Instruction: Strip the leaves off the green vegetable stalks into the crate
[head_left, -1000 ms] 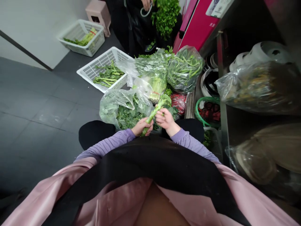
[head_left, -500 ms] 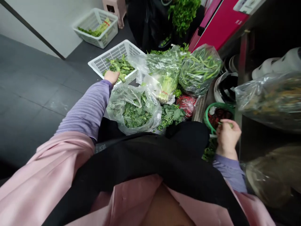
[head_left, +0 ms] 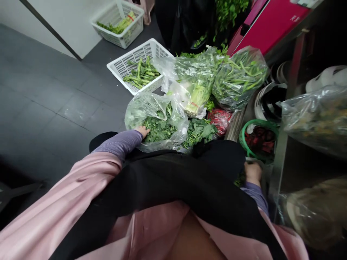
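Observation:
My left hand (head_left: 142,131) reaches into the near side of a clear plastic bag (head_left: 131,113), its outstretched fingers touching dark leafy greens (head_left: 159,128). Beyond the bag, a white slotted basket (head_left: 119,66) contains several trimmed green stalks (head_left: 142,74). Low by my right thigh is my right hand (head_left: 253,173), just on the near side of a round green basket (head_left: 244,135) with dark red contents (head_left: 261,139). The fingers of that hand are mostly hidden, so whether it holds anything does not show.
Bagged celery-like greens (head_left: 197,95), a bag of green stems (head_left: 241,77) and a red bundle (head_left: 219,121) crowd the middle. Another white basket (head_left: 124,39) stands farther back. A person in dark clothes (head_left: 181,25) is across from me. A metal shelf post (head_left: 283,144) borders the right side.
My left hand has left the stalks in the white basket and come back to the bag of greens. My right hand, earlier holding a green piece above the green basket, has dropped lower and nearer.

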`<state>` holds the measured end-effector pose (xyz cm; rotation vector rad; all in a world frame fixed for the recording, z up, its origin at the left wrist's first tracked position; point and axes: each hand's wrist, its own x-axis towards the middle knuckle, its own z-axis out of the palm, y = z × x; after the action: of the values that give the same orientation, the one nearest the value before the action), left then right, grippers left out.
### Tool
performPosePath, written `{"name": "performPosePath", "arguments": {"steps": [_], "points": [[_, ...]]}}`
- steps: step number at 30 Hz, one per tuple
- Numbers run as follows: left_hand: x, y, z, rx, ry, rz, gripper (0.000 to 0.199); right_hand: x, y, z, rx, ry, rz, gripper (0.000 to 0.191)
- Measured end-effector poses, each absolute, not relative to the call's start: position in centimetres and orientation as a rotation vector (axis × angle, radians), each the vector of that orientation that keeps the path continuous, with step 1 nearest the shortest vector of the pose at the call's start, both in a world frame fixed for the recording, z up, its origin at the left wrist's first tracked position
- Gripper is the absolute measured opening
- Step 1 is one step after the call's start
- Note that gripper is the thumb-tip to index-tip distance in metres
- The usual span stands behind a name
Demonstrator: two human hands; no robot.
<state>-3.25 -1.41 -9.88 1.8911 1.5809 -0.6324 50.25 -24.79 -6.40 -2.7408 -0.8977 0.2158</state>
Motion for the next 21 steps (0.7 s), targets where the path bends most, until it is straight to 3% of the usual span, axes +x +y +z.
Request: {"name": "performPosePath", "arguments": {"steps": [4,9,12,16,17,21], "points": [[-2.5,-0.8,-9.3,1.974,1.534,-0.617,0.034,48.6,-21.1,-2.9,-2.61,-0.968,-0.108,0.038],[-0.3,2.6,-4.2,2.081,1.458,-0.409,0.027,41.9,-16.1,2.5,-2.154,-1.563,-0.093,0.046],[1.2,4.2,1.1,1.999,1.371,-0.168,0.015,35.3,-12.4,2.9,-1.883,-1.885,0.347,0.068],[4.5,4.5,6.8,1.775,1.282,0.073,0.004,26.1,-6.3,0.6,-1.343,-1.83,1.124,0.094],[5.6,4.4,7.6,1.723,1.271,0.123,0.003,24.3,-4.9,0.1,-1.263,-1.767,1.195,0.094],[8.3,4.4,8.0,1.515,1.246,0.261,0.01,21.2,-1.9,-1.3,-1.243,-1.327,1.269,0.055]]}}
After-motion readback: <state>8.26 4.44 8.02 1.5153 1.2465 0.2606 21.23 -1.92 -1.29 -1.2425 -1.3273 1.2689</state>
